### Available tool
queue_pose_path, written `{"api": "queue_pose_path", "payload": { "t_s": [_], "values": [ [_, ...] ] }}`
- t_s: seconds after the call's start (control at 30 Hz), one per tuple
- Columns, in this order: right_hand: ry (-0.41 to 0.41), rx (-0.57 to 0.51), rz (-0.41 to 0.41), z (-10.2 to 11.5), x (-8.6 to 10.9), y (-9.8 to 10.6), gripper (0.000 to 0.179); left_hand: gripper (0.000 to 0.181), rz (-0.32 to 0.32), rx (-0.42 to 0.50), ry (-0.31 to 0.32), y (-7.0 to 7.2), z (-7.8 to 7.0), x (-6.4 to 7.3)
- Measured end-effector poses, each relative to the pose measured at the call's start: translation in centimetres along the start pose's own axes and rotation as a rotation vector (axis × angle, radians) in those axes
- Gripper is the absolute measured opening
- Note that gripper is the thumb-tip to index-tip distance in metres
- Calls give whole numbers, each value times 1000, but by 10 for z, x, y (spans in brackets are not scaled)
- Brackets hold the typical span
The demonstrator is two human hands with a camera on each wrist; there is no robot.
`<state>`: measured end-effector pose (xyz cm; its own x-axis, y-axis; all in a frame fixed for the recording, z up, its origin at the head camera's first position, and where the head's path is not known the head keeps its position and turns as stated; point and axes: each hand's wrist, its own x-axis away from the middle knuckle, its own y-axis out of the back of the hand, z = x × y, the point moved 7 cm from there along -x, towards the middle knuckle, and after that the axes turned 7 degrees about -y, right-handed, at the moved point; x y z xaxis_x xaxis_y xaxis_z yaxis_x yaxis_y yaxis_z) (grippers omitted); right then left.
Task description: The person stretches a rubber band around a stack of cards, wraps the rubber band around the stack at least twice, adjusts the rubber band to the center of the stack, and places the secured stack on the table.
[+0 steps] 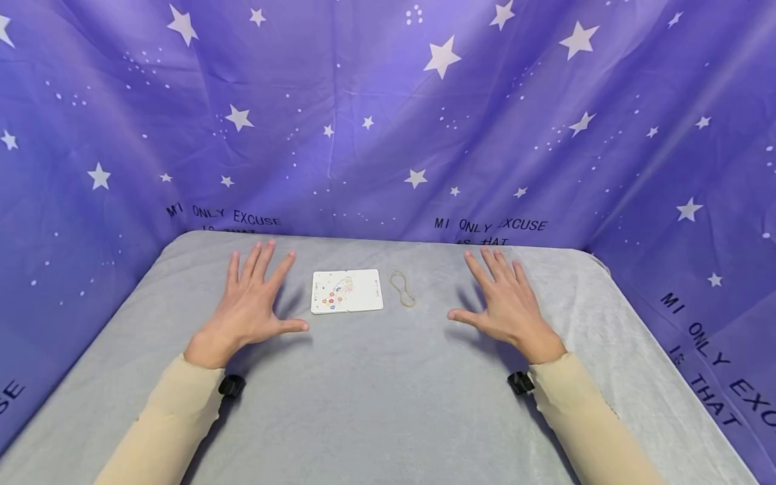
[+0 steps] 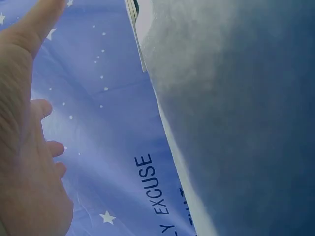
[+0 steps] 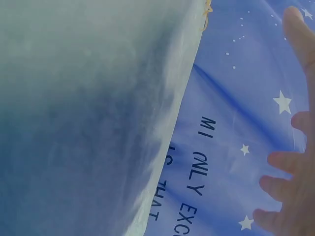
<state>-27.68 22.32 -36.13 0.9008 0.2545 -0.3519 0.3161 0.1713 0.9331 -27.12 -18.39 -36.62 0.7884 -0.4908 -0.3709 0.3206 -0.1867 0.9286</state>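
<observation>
A white rectangular booklet or stack of cards (image 1: pixel 364 296), printed with small coloured flowers, lies flat on the grey cloth. Just right of it is a thin tan rubber band (image 1: pixel 403 289), twisted into a loose figure eight. My left hand (image 1: pixel 247 310) is spread wide to the left of the white item, holding nothing, its thumb tip a little short of that item. To the right of the band, my right hand (image 1: pixel 506 303) also has its fingers spread and holds nothing. In the right wrist view the band (image 3: pixel 206 14) shows at the top edge.
A table with a grey plush cover (image 1: pixel 388 417) spreads under both hands. Purple curtains (image 1: pixel 364 81) with white stars and black lettering hang behind it and along both sides. A black wrist strap (image 1: pixel 232 386) shows at the left sleeve, another (image 1: pixel 520 382) at the right.
</observation>
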Motion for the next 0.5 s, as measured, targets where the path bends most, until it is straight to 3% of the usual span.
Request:
{"api": "queue_pose_path", "payload": {
  "t_s": [0.2, 0.5],
  "values": [
    [51, -56, -52, 8, 1, 4, 107, 122, -22, 17, -39, 0, -4, 0],
    [73, -130, -111, 14, 0, 7, 86, 113, -29, 73, -36, 0, -6, 0]
  ]
}}
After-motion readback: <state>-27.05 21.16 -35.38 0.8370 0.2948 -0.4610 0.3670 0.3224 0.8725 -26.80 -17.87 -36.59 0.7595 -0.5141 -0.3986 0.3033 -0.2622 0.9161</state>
